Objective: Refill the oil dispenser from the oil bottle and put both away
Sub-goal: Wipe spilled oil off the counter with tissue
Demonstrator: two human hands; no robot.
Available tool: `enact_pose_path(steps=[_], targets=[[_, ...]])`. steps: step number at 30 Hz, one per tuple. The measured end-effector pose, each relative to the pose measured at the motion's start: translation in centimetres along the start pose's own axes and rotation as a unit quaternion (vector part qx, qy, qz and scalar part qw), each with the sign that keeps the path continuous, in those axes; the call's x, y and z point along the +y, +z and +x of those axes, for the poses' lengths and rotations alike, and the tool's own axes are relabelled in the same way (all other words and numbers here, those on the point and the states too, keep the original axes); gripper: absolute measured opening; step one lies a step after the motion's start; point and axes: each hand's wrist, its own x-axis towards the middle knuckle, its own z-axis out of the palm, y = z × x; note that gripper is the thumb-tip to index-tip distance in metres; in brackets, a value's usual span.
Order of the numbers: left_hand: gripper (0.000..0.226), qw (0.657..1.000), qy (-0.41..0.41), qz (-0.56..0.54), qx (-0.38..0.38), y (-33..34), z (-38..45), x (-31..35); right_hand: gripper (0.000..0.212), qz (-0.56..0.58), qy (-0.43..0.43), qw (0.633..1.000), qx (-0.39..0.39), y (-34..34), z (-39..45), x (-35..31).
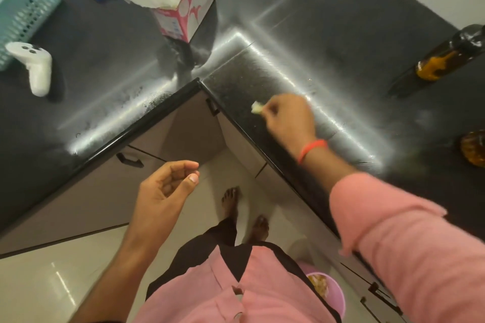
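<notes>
My right hand (290,118) pinches a pale scrap (256,108) near the worktop (328,42) inner corner; my left hand (164,186) hangs loosely curled, empty.

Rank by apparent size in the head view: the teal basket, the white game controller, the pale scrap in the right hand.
1. Teal basket, largest, though cut off by the frame edge.
2. White game controller.
3. Pale scrap, pinched by the right hand, smallest.
</notes>
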Motion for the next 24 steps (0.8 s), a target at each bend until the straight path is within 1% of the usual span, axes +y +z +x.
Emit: enact_pose_path(steps=[1, 2, 3, 5, 8, 9, 10, 11, 13, 14, 16, 18, 19, 20, 21, 23, 24], targets=[[0.019, 1.000, 0.000, -0.002, -0.001, 0.0, 0.1, 0.0, 0.019, -0.002, -0.035, 0.999, -0.028, 0.6, -1.6, -0.7], [0.019, 1.000, 0.002, -0.002, -0.002, -0.1, 0.2, 0.1, 0.018, -0.010, -0.059, 0.998, -0.034, 0.7, -2.4, -0.4], [0.019, 1.000, 0.006, 0.000, -0.002, -0.1, 0.3, 0.2, 0.020, -0.012, -0.061, 0.998, -0.022, 0.1, -2.4, 0.5], [0.019, 1.000, 0.011, 0.007, -0.003, -0.4, 0.4, 0.3, 0.029, -0.041, -0.011, 0.999, 0.021, -1.6, -0.3, 3.8], [0.020, 1.000, 0.014, 0.007, -0.009, -0.4, 0.3, 0.5, 0.037, -0.056, 0.143, 0.982, 0.106, -4.5, 3.6, 7.8], [0.020, 1.000, 0.015, 0.007, -0.011, -0.3, 0.2, 0.6, 0.036, -0.045, 0.172, 0.977, 0.115, -4.6, 4.1, 7.6], [0.020, 1.000, 0.015, 0.010, -0.018, -0.1, 0.2, 0.7, 0.034, -0.047, 0.166, 0.978, 0.114, -4.2, 3.9, 6.3], [0.020, 0.999, 0.014, 0.014, -0.025, 0.1, 0.2, 0.7, 0.031, -0.042, 0.135, 0.985, 0.100, -3.3, 3.4, 4.6], [0.019, 0.999, 0.015, 0.017, -0.033, 0.3, 0.3, 0.8, 0.024, -0.033, 0.032, 0.998, 0.039, -0.8, 0.7, 0.8], [0.019, 0.999, 0.014, 0.017, -0.034, 0.3, 0.4, 0.9, 0.022, -0.040, -0.020, 0.999, 0.001, 0.3, -1.3, -0.8], [0.020, 0.999, 0.015, 0.015, -0.037, 0.1, 0.6, 0.9, 0.019, -0.055, -0.106, 0.992, -0.052, 1.1, -4.8, -1.5], [0.020, 0.999, 0.013, 0.015, -0.027, -0.5, 0.6, 0.9, 0.021, -0.042, -0.178, 0.981, -0.058, 0.6, -6.3, 0.3], [0.020, 1.000, 0.011, 0.017, -0.022, -0.8, 0.6, 0.8, 0.024, -0.034, -0.213, 0.976, -0.039, 0.3, -6.3, 1.5], [0.020, 1.000, 0.007, 0.019, -0.018, -1.2, 0.6, 0.7, 0.028, -0.022, -0.231, 0.973, -0.015, -0.1, -6.1, 2.6], [0.020, 1.000, 0.003, 0.020, -0.013, -1.5, 0.5, 0.7, 0.029, -0.004, -0.225, 0.974, 0.003, -0.6, -5.7, 3.4], [0.019, 1.000, 0.001, 0.014, -0.005, -2.1, 0.3, 0.8, 0.019, 0.022, -0.180, 0.983, 0.043, -1.8, -4.8, 4.8], [0.018, 1.000, -0.001, 0.013, -0.004, -2.3, 0.2, 0.8, 0.012, 0.017, -0.149, 0.986, 0.071, -2.2, -4.2, 5.9]])
